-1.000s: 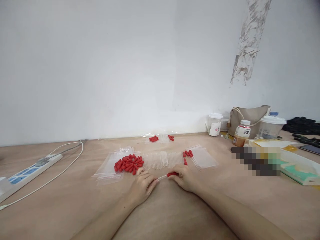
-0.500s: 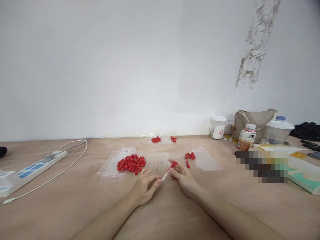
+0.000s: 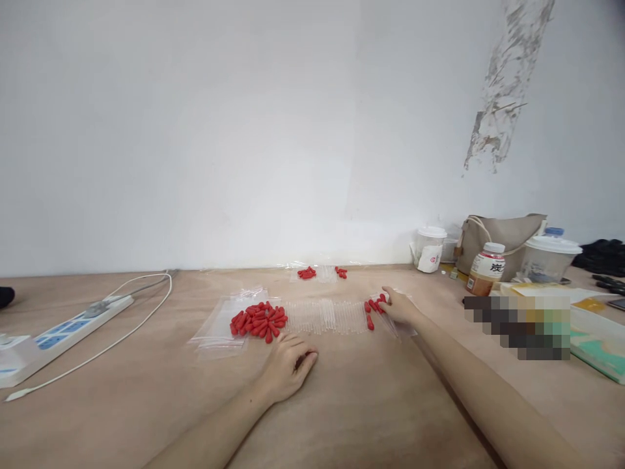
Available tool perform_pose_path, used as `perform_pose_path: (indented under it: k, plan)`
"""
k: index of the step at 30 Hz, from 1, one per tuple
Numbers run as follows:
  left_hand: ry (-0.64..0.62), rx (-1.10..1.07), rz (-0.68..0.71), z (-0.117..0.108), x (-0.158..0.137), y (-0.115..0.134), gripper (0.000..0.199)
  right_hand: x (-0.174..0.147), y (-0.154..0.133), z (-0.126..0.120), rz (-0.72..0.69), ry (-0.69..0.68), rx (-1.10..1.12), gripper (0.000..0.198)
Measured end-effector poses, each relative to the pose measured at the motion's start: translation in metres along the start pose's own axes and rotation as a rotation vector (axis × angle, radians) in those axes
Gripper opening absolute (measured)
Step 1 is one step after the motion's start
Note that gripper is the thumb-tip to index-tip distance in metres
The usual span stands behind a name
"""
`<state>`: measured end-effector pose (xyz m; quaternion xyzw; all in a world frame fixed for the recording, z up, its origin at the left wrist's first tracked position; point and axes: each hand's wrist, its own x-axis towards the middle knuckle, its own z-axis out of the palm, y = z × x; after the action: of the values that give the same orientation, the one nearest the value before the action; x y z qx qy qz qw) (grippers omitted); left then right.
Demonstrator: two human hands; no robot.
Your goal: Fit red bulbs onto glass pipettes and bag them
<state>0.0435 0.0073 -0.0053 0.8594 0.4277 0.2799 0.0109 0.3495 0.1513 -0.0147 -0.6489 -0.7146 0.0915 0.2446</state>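
My left hand (image 3: 289,368) rests on the table with its fingers curled in and the thumb by the index tip. Nothing shows in it. A heap of red rubber bulbs (image 3: 258,320) lies just beyond it on clear plastic bags. My right hand (image 3: 398,306) reaches to the right, its fingers closed about a dropper with a red bulb (image 3: 383,298), partly hidden by the hand. Other red-bulbed droppers (image 3: 373,305) lie beside it on a clear bag (image 3: 407,326). A loose red bulb (image 3: 370,322) sits nearer me. Between the hands is a row of thin clear tubes (image 3: 325,316).
Behind the row, a bag (image 3: 322,274) lies near red bulbs (image 3: 306,273). At left is a power strip (image 3: 68,332) with a white cable (image 3: 122,339). To the right stand a lidded cup (image 3: 430,251), a bottle (image 3: 486,268), a grey bag (image 3: 502,238) and a tray (image 3: 598,339).
My right hand has moved right, carrying the dropper from in front of the tubes to the droppers on the right bag. My left hand stays in place, no longer touching the dropper's tube.
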Motion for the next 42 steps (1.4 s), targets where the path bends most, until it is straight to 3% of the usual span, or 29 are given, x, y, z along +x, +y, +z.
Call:
perform_pose_path:
  k: [7, 16, 23, 28, 35, 42]
  plan:
    - [0.005, -0.018, 0.009, 0.002, 0.000, -0.003, 0.018, -0.002, 0.008, 0.006, 0.016, 0.010, -0.014, 0.060]
    - [0.008, -0.041, 0.007, 0.000, 0.001, -0.002, 0.020, -0.012, 0.016, 0.001, 0.035, 0.117, 0.024, 0.039]
    - [0.024, -0.003, -0.011, 0.000, 0.001, -0.002, 0.013, -0.024, -0.014, 0.004, -0.037, 0.222, 0.035, 0.027]
    - [0.034, 0.060, -0.022, 0.000, 0.000, 0.000, 0.020, -0.024, -0.039, 0.010, -0.052, 0.241, -0.126, 0.025]
    - [0.036, 0.040, -0.024, 0.000, 0.000, -0.001, 0.012, -0.019, -0.044, 0.013, -0.017, 0.208, -0.146, 0.023]
    - [0.079, 0.091, -0.024, 0.001, -0.001, 0.000, 0.024, -0.033, -0.057, 0.001, -0.029, 0.204, -0.062, 0.020]
